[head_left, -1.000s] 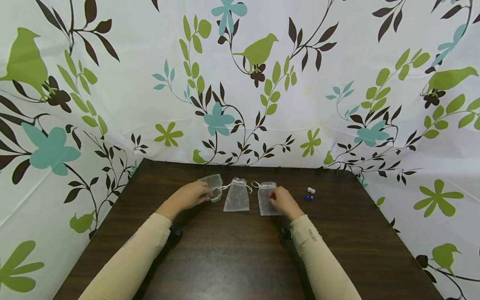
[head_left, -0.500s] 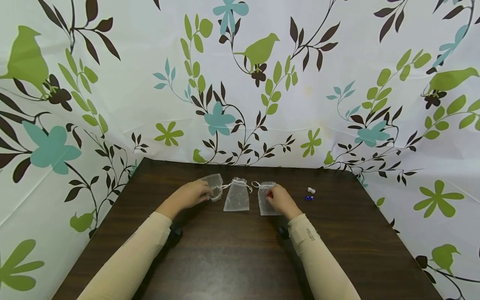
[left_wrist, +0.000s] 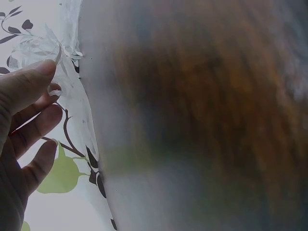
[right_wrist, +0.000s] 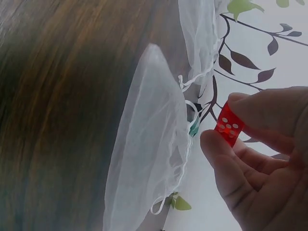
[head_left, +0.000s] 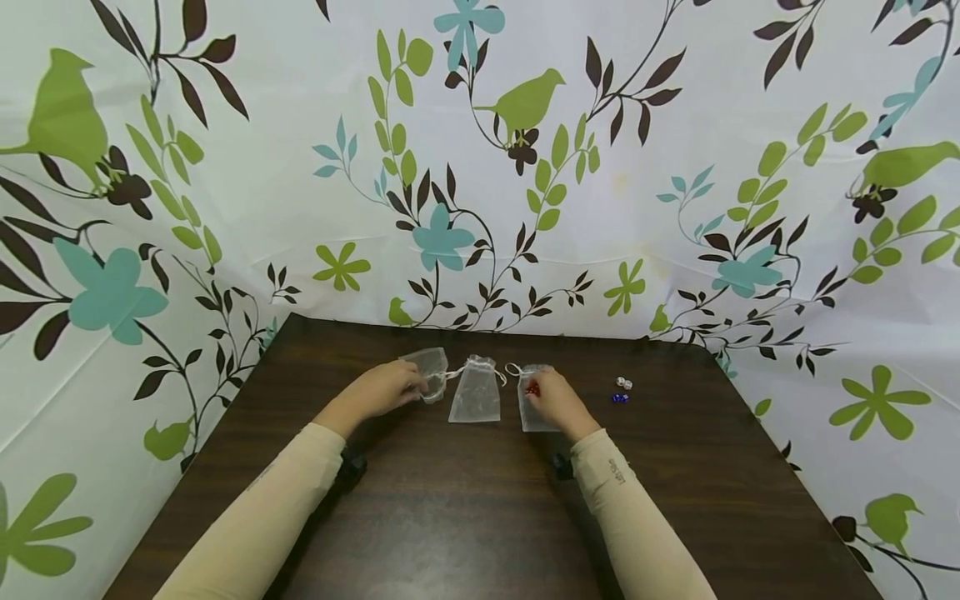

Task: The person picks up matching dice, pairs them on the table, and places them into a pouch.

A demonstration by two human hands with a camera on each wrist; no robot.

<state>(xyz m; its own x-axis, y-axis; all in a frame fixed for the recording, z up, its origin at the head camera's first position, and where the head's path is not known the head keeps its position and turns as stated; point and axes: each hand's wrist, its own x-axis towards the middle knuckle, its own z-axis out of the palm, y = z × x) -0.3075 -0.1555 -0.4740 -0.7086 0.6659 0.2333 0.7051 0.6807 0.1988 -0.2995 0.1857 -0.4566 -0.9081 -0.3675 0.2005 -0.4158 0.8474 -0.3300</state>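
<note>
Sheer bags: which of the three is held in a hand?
The leftmost bag: the left hand pinches it. The middle bag lies untouched, and the rightmost bag is partly hidden behind the right hand, which holds a red die.

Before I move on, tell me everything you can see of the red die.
The red die looks like translucent plastic, with white pips on the face turned to the right wrist camera. It sits tilted, pinched between the thumb and fingertips of the right hand, which cover parts of it. It is held off the table, and in the head view it appears over the rightmost sheer bag. Whether a second die hides behind it, I cannot tell.
</note>
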